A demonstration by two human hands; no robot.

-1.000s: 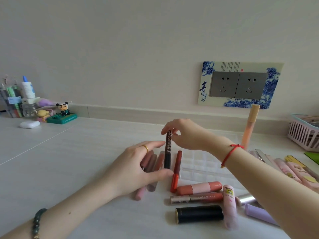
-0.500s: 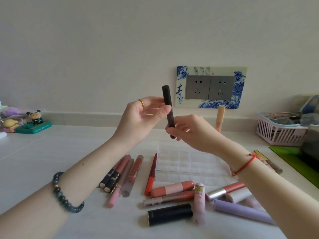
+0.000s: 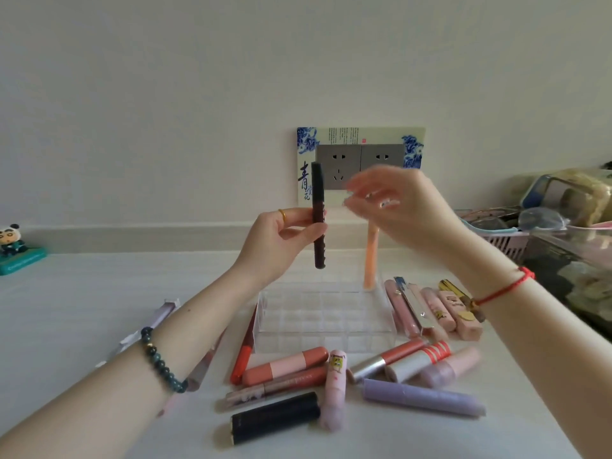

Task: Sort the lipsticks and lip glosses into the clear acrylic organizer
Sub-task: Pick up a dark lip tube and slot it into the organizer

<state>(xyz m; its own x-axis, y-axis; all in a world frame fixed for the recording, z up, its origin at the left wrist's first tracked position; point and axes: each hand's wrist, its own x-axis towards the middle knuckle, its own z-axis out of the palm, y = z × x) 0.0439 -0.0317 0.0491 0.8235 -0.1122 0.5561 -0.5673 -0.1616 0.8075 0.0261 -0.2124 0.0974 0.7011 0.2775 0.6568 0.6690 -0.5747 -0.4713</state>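
My left hand (image 3: 281, 241) holds a slim dark brown lip gloss (image 3: 318, 217) upright above the clear acrylic organizer (image 3: 326, 309). To its right, my right hand (image 3: 402, 210) hovers blurred at the same height, fingers apart and empty. One peach tube (image 3: 370, 260) stands upright in the organizer's far right corner. Several tubes lie in front of the organizer: a black lipstick (image 3: 275, 417), a pink cartoon lipstick (image 3: 335, 389), a lilac tube (image 3: 420, 397) and a red-orange pencil (image 3: 245, 346). More pink tubes (image 3: 440, 309) lie to its right.
A pink basket (image 3: 496, 241) and a clear box with clutter stand at the right. A panda figurine (image 3: 15, 248) sits at the far left. A double wall socket (image 3: 361, 165) is behind the hands. More tubes (image 3: 159, 319) lie under my left forearm.
My right hand has let go of the dark lip gloss and lifted away to the right. The left hand now holds it alone, upright. The view has shifted right.
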